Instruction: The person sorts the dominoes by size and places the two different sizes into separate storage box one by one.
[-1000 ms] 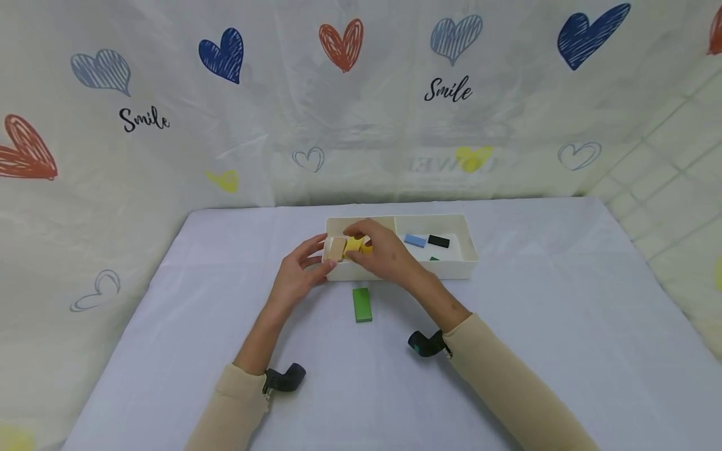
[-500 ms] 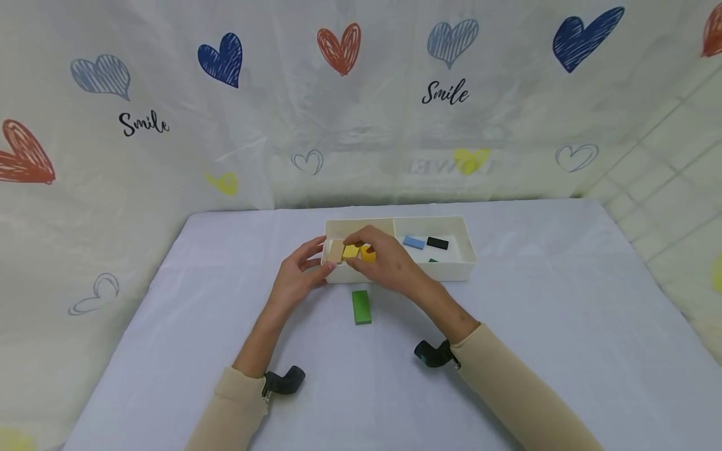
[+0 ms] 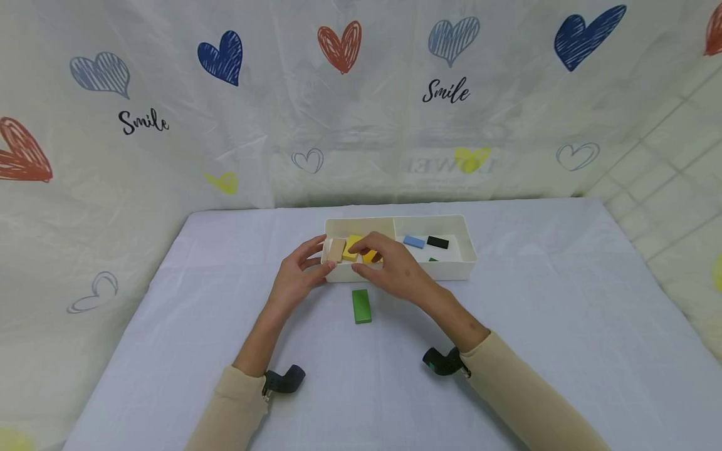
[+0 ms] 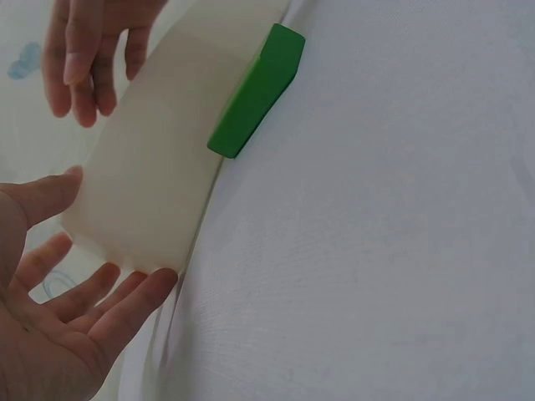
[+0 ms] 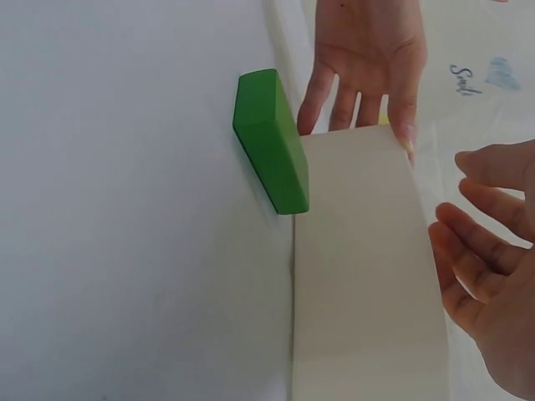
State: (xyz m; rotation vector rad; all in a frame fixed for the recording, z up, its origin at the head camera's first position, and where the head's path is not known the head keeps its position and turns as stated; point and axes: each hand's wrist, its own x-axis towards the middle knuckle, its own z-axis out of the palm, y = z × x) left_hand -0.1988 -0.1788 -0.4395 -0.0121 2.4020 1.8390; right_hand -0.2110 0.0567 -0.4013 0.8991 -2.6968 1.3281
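A white two-compartment box [image 3: 429, 271] stands on the cloth. My left hand [image 3: 294, 274] holds its left end, thumb at the front rim and fingers against the end wall. In the left compartment lie a tan block [image 3: 336, 250], a yellow block [image 3: 353, 240] and a deeper yellow block [image 3: 369, 256], partly covered by my right hand [image 3: 397, 268]. That hand hovers over the front rim with fingers loosely bent and thumb apart, nothing between them. In front of the box lies a green block [image 3: 362, 306], also seen against the box's front wall in the right wrist view.
The right compartment has a blue block [image 3: 414, 242], a black block [image 3: 438, 242] and a sliver of green at its front wall. White cloth [image 3: 536, 326] covers the table. Behind it hangs a curtain [image 3: 395, 125] printed with hearts.
My right hand has let go of the yellow block, which now lies beside the tan one, and has drawn back a little to the right. The left hand has stayed at the box's end.
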